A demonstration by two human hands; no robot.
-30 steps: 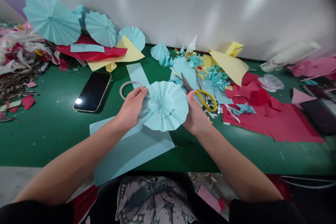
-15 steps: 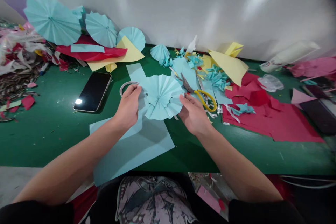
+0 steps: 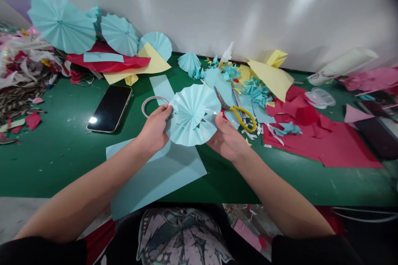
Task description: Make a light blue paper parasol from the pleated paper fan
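Right, far left, a pile of scraps and ribbons (image 3: 18,66) crowds the green table (image 3: 62,161), and behind it big pleated blue fans (image 3: 64,25) stand near the pale wall (image 3: 192,4). Red paper (image 3: 105,56) and a cream sheet (image 3: 155,64) lie in front of the fans, with a black phone (image 3: 110,108) nearer the person, well apart from the hands. Now the tape roll (image 3: 146,105), tight up against the left hand (image 3: 154,130), its near side hidden by the fingers! That left hand has thumb and fingers clamped on the left edge of the pleated blue disc (image 3: 194,109), which is up above a flat blue sheet (image 3: 155,182), gaps showing in its folds. Over at its right edge, the right hand (image 3: 228,138) has its thumb up and the other fingers underneath, partly hidden; whether they pinch the rim, I cannot tell. Crowding that thumb, yellow-handled scissors (image 3: 244,118) lie just beyond it, blades apart, among blue cuttings (image 3: 258,93) and white bits (image 3: 250,134). Farther right, torn red sheets (image 3: 336,145), a clear plastic piece (image 3: 321,97) and a white roll (image 3: 343,66).
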